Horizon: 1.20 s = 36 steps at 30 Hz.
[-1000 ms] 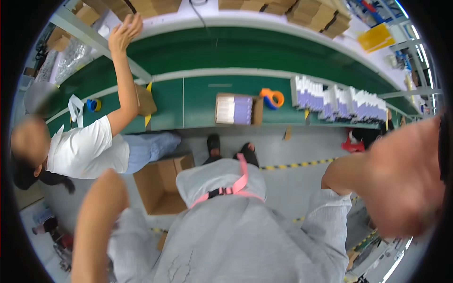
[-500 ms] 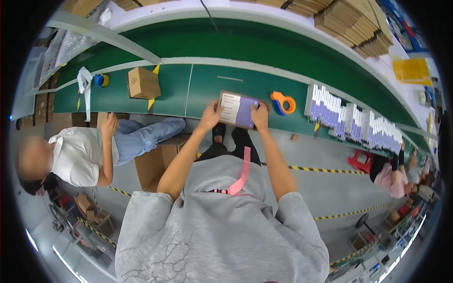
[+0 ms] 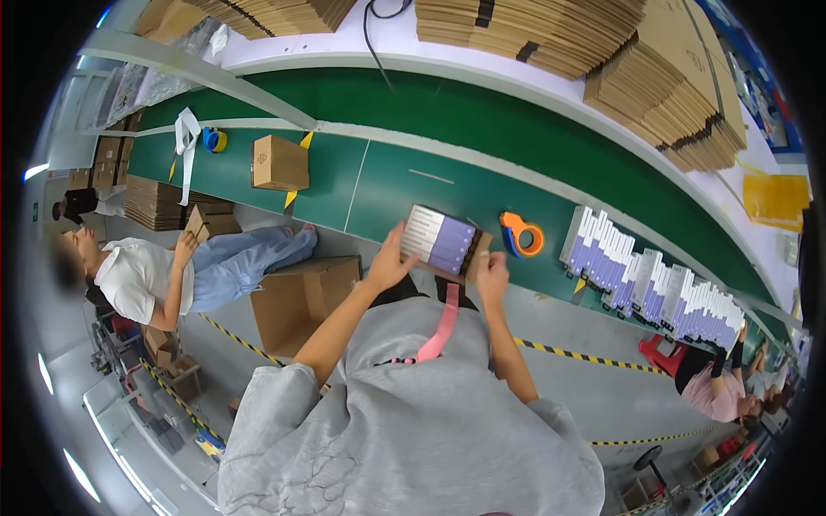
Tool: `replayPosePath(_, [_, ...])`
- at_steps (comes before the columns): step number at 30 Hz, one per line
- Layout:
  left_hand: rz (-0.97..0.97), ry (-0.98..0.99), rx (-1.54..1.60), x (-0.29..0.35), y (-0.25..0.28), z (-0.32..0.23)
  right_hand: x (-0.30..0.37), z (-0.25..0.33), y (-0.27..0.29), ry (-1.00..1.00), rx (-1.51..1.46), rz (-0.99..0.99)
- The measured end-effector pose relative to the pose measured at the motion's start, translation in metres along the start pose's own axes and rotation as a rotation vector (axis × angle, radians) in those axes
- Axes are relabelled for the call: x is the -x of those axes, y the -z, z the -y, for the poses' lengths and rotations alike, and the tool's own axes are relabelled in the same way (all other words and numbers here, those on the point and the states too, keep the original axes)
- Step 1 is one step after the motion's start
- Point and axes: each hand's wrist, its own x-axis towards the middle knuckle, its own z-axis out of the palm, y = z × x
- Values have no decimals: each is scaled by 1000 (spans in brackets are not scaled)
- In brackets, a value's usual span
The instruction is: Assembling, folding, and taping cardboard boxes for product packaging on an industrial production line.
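Observation:
A small cardboard carton sits at the near edge of the green bench, in front of my body. A white-and-purple printed pack fills its top, and a brown flap stands out on the right side. My left hand grips the carton's left side, thumb over the near corner. At the right flap my right hand has its fingers curled in against the cardboard; part of them is hidden. Just right of the carton, an orange-and-blue tape dispenser lies on the bench.
White-and-purple boxes stand in a long row on the right. Farther left are a closed carton and a blue-and-yellow tape roll. Flattened cartons fill the shelf above. A person in white stands left, beside a large open carton.
The carton has turned and tilted, and its brown right flap now stands out. My right hand has shifted from the top of the pack to that flap. The view has swung.

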Motion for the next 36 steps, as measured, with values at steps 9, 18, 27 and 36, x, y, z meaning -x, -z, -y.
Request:
replayPosePath(9, [180,-347,-480,-21,-5,16,-30,10,-37,230,421,481])
replayPosePath(18, [155,332,151,-35,-68,57,-29,38,-20,854,583,314])
replayPosePath(27, [-34,134,440,-26,-74,62,-30,-17,4,729,526,337])
replayPosePath(36, [-31,90,215,-25,-79,75,-83,-73,33,582,763,-57])
